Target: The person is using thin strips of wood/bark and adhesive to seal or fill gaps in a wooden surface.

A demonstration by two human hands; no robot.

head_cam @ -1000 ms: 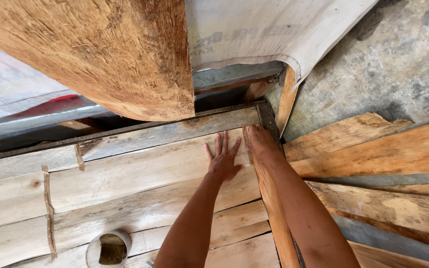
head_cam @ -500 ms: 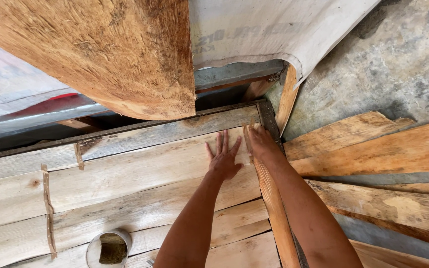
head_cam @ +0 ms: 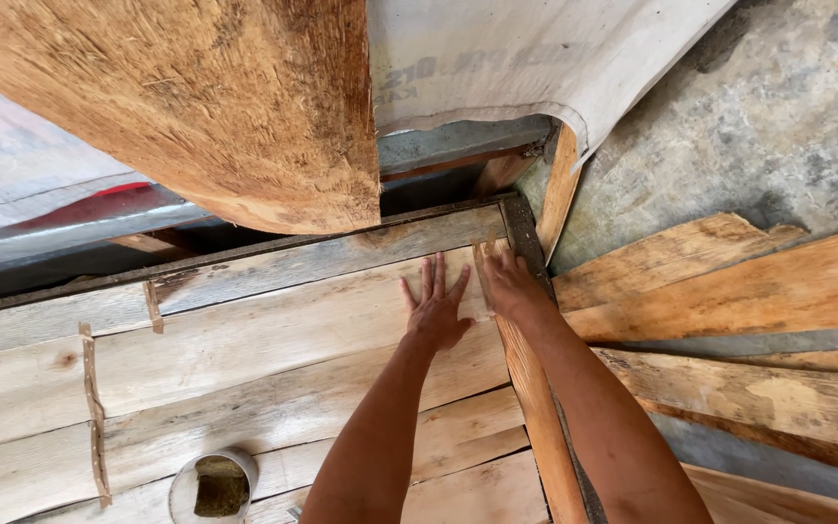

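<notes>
Your left hand (head_cam: 435, 309): grip apart, flat on plank (head_cam: 244, 330). Your right hand (head_cam: 508, 283): grip clamped on narrow strip (head_cam: 535, 408), right plank edge.

Both hands lie on the stacked planks (head_cam: 244, 369) — log (head_cam: 215, 107) beyond them, loose boards (head_cam: 749, 291) to the right.

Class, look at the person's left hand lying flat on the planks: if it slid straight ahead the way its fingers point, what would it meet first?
The left hand points up the pale plank. It would probably first cross onto the greyer edge board, then meet the big rough slab overhanging it, though depth there is unclear.
</notes>
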